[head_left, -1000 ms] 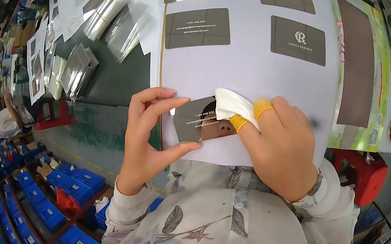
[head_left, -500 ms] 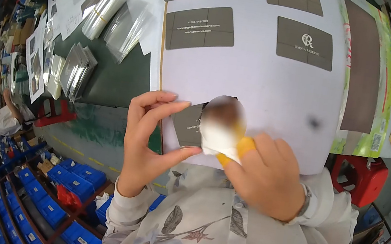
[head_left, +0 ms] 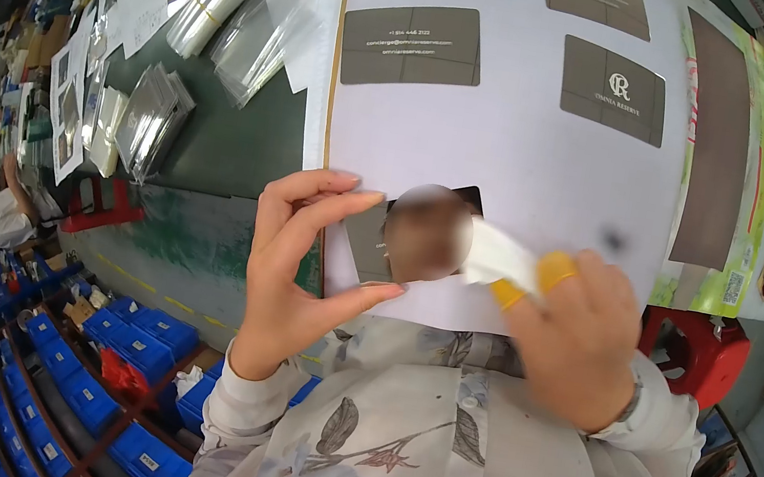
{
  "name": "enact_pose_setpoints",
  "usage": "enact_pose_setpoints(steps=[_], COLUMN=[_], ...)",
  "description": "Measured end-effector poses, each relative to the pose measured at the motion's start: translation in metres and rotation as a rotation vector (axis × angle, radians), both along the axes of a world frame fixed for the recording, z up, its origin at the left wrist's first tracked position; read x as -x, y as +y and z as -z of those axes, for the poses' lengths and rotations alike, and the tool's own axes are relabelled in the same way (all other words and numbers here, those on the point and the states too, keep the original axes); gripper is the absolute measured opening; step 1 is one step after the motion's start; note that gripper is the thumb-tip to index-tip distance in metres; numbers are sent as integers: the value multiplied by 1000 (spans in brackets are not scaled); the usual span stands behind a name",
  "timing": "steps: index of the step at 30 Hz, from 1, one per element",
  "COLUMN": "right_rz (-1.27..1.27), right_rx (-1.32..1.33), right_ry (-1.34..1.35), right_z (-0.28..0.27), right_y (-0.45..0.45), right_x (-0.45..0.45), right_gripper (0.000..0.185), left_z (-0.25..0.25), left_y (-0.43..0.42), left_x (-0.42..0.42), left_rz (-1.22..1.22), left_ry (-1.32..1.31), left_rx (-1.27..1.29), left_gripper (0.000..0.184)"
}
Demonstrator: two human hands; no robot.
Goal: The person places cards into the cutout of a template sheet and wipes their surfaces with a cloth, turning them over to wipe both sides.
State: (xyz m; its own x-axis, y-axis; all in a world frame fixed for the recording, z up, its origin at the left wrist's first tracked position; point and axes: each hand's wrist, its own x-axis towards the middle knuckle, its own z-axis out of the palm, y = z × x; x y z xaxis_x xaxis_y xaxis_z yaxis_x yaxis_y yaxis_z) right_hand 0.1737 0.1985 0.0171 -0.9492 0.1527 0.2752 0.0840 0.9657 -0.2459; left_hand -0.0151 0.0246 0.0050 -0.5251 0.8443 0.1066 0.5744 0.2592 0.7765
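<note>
A dark glossy card (head_left: 474, 197) is in front of me, mostly covered by a round blurred patch. My left hand (head_left: 300, 261) grips its left end, index finger at the upper edge and thumb at the lower. Under it, partly hidden, a grey printed card (head_left: 362, 240) lies on the white sheet (head_left: 512, 159). In my right hand (head_left: 575, 332), a white cloth or tissue (head_left: 503, 257) is pinched between fingers wearing yellow finger cots. That hand is smeared by motion at the card's right side.
Several grey printed cards, including a logo card (head_left: 613, 90) and a text card (head_left: 413, 46), lie farther up the sheet. Clear plastic sleeves (head_left: 154, 124) sit on the green table at left. Red stools (head_left: 696, 350), blue bins (head_left: 151, 461) and another person (head_left: 10, 218) are beyond.
My right hand has moved right with the white cloth, uncovering more of the blurred patch on the card. My left hand stays nearly where it was. The view has shifted slightly.
</note>
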Motion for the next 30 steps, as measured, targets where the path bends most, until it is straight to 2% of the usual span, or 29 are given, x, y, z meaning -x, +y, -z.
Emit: enact_pose_setpoints(steps=[2,4,6,9,15,19,21,23,24,27,30], right_rz=[23,-1,-96,-86,62,-39,-76,-7,-13,109,69], right_rx=[-18,-35,80,109,-72,15,-34,116,111,-166,-34], right_ry=[-71,66,128,104,-37,167,111,112,107,8,52], right_z=[2,7,11,10,4,17,12,12,9,6,3], right_y=[1,-10,-24,-28,1,-24,-27,-20,-14,3,-5], right_x=[-4,5,20,31,11,36,43,42,36,22,30], right_gripper=[19,20,21,16,14,14,14,16,16,18,16], left_z=[1,2,0,-2,3,1,1,2,4,6,4], left_y=[-1,-1,0,-1,-2,0,-1,-1,-1,-2,-2], left_x=[0,1,2,2,-1,2,1,1,1,0,1], left_rz=[-10,-7,1,5,-32,-9,-9,-11,-17,-28,-28], left_ry=[-32,-39,-33,-31,-54,-51,-63,-22,-27,-48,-45], left_rx=[-6,-16,-23,27,-22,-19,-12,-20,-25,-55,-28], left_gripper=[67,67,67,67,67,67,66,66,66,66,66])
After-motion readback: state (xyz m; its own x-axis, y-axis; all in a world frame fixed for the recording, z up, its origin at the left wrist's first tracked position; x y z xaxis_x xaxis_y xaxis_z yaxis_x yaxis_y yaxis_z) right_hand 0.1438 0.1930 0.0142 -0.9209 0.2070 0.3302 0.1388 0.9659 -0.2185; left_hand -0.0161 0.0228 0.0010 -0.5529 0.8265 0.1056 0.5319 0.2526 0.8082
